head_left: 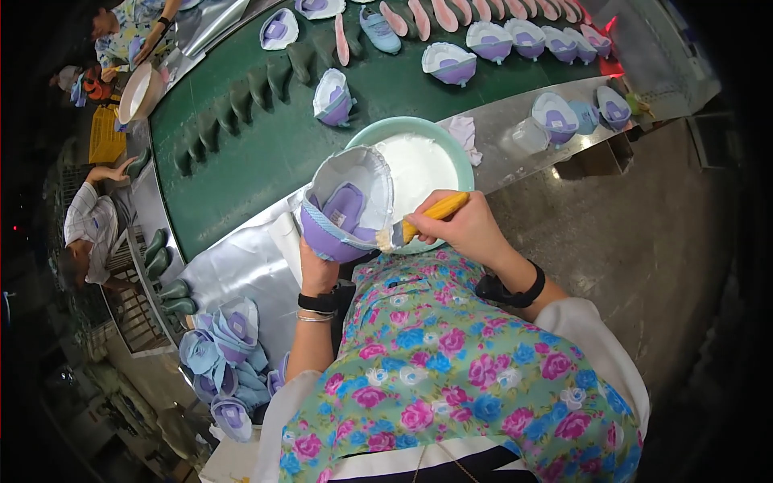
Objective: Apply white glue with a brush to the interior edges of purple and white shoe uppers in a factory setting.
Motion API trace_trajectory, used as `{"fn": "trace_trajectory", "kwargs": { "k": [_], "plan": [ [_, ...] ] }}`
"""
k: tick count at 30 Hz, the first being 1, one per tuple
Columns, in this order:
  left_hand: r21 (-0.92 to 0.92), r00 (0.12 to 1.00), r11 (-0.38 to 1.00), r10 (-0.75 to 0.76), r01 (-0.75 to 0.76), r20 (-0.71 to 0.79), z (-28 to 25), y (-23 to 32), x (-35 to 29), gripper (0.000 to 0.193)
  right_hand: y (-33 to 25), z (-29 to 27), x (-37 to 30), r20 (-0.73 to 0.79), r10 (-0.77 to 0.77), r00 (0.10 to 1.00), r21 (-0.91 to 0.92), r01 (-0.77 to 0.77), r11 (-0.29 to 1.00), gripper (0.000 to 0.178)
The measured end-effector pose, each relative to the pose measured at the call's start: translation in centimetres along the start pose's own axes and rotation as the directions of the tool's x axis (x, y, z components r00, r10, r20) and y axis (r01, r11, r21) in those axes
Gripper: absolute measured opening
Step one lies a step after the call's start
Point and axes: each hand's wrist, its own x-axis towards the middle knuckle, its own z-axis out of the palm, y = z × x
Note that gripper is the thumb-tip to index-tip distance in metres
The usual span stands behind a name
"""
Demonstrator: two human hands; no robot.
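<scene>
My left hand grips a purple shoe upper from below, its white-coated inner rim turned up and a purple tongue showing inside. In my right hand is a paintbrush with a yellow handle, held between thumb and fingers. The pale bristles touch the near right edge of the upper. Just beyond the upper stands a pale green basin of white liquid; the upper and my right hand cover part of it.
A green conveyor belt carries dark green shoe lasts, pink soles and more shoe uppers. On the metal ledge lie a white cloth and a clear cup. Stacked uppers sit at lower left. Other people work at far left.
</scene>
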Motion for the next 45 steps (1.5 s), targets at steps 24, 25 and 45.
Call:
{"fn": "trace_trajectory", "kwargs": {
  "k": [24, 25, 45],
  "plan": [
    [-0.377, 0.658, 0.539, -0.613, 0.753, 0.437, -3.2, 0.6, -0.7, 0.016, -3.1, 2.7, 7.5, 0.401, -0.307, 0.863, -0.259, 0.429, 0.866, 0.010],
    [-0.382, 0.669, 0.549, -0.598, 0.743, 0.442, -2.7, 1.2, -0.8, 0.016, -2.2, 1.3, 7.6, 0.327, -0.267, 0.907, -0.337, 0.376, 0.863, 0.011],
    [-0.788, 0.844, 0.583, -0.510, 0.196, -0.167, -12.1, -9.2, 21.2, 0.076, 2.5, -3.5, 3.6, -0.150, 0.170, 0.974, -0.106, -0.187, 0.977, 0.017]
  ]
}}
